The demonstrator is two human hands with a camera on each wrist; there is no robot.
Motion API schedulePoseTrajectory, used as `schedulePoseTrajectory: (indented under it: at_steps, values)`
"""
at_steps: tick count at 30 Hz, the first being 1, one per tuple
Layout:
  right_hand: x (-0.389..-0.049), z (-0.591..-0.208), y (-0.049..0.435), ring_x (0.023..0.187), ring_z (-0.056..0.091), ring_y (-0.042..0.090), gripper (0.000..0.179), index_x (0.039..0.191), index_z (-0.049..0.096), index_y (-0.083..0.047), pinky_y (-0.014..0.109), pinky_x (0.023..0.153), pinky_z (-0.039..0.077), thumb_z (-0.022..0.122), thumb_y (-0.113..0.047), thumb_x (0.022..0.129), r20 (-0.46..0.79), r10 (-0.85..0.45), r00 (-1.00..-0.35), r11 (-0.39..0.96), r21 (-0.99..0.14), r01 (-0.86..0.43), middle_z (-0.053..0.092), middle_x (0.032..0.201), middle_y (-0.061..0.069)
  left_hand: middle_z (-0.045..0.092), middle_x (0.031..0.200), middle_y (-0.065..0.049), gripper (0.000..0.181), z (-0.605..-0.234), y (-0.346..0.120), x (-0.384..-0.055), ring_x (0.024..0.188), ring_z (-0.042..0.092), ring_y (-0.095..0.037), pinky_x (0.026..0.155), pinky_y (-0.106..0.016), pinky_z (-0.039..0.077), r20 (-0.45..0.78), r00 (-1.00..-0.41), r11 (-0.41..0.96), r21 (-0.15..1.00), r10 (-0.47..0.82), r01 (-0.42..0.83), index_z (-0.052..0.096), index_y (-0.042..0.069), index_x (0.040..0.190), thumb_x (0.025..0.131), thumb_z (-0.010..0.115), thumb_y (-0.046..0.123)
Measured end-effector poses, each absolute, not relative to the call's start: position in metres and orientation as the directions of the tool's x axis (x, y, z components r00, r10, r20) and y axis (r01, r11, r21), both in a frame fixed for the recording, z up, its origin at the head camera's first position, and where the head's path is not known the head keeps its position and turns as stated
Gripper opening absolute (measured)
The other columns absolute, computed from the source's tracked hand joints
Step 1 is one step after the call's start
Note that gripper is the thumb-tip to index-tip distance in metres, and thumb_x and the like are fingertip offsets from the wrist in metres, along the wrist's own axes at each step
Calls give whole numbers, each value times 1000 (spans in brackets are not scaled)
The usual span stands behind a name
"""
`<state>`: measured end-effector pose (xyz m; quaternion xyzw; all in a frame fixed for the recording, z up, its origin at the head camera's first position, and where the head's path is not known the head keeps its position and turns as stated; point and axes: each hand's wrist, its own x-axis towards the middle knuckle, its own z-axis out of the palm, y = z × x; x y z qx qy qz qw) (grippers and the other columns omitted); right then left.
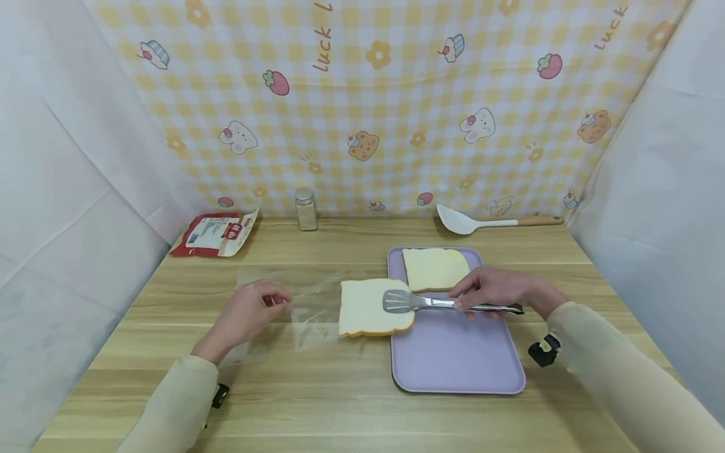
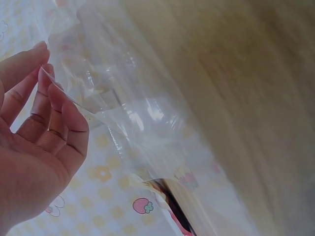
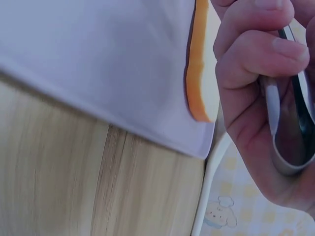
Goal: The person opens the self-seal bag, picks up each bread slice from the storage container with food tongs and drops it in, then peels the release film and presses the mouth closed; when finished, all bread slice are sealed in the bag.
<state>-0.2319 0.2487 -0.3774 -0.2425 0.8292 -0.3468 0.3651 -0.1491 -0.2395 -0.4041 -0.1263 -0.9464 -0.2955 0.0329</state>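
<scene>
The right hand [image 1: 498,288] has its grip closed round the tongs [image 1: 438,303], which appear clamped on a bread slice [image 1: 362,308] between the purple tray [image 1: 453,358] and clear bag [image 1: 316,314]; the left hand [image 1: 246,316] pinches the bag's edge. Step judged: bagging the slice; next move calls for a level leftward feed, mouth held wide.

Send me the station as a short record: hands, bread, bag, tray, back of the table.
Left hand: pinches the edge of the clear bag
Right hand: holds the metal tongs
Front slice: at the tongs' tip, right end over the tray's left edge
Bag and front slice: close at the slice's left end; whether it is inside is unclear
Back slice: on the tray's far end
Tray: purple
Back of table: red-and-white packet, jar, white spatula
</scene>
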Motion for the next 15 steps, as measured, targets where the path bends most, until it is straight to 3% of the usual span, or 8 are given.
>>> schedulePoseTrajectory:
  at_steps: [11, 15]
  values:
    - [-236, -380, 232, 45, 47, 8, 25, 120, 78, -9, 23, 43, 41, 69, -24, 103, -430, -691, -582, 609, -779, -148, 69, 77, 16, 70, 87, 4, 6, -403, -235, -148, 80, 59, -11, 70, -26, 48, 148, -963, 780, 565, 224, 268, 82, 13, 99, 95, 78, 14]
    - [-237, -381, 226, 45, 47, 9, 24, 119, 78, -9, 24, 43, 42, 69, -25, 103, -425, -693, -582, 601, -786, -142, 69, 78, 20, 70, 88, 5, 6, -401, -235, -147, 81, 59, -11, 70, -26, 48, 147, -963, 773, 574, 228, 270, 82, 13, 100, 96, 78, 15]
